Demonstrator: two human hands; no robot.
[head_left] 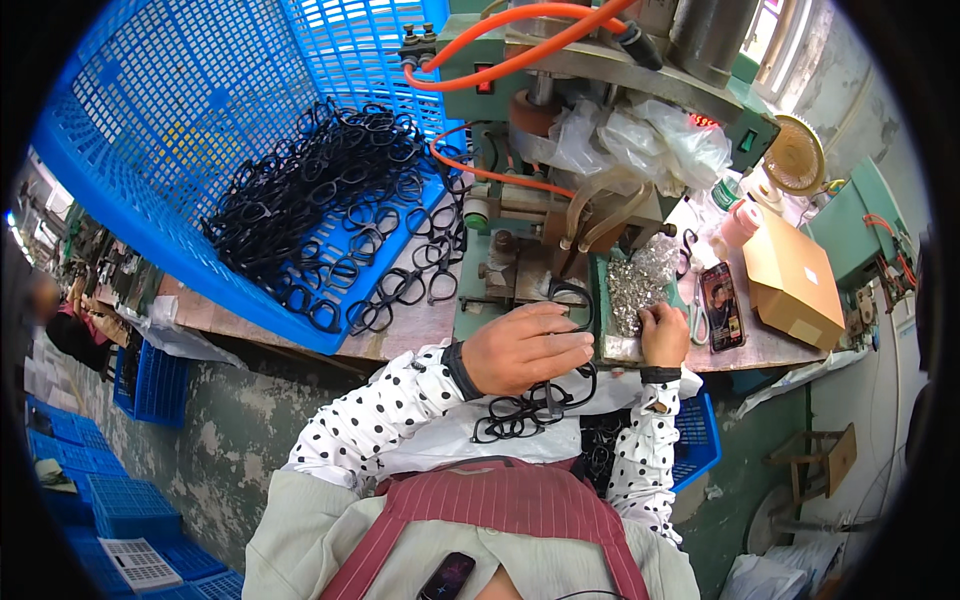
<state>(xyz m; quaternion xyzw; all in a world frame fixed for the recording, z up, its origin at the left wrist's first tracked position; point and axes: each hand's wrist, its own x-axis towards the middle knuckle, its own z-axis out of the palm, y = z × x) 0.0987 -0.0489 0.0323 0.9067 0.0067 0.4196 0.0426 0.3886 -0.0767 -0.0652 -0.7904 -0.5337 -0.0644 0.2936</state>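
My left hand (525, 347) grips a black eyeglass frame (575, 303) at the green machine's (520, 150) base. Just below it, a few more black frames (520, 412) lie in my lap. My right hand (664, 332) rests with curled fingers on the edge of a green tray (600, 345) filled with small silver metal parts (640, 282); whether it pinches one I cannot tell. Both sleeves are white with black dots.
A tilted blue mesh basket (150, 150) at left spills many black frames (330, 200) onto the bench. Orange hoses (520, 50) and crumpled plastic (640, 140) hang on the machine. A phone (721, 305), cardboard box (795, 280), scissors (697, 318) and a small fan (795, 155) sit at right. Blue crates (110, 500) are stacked below left.
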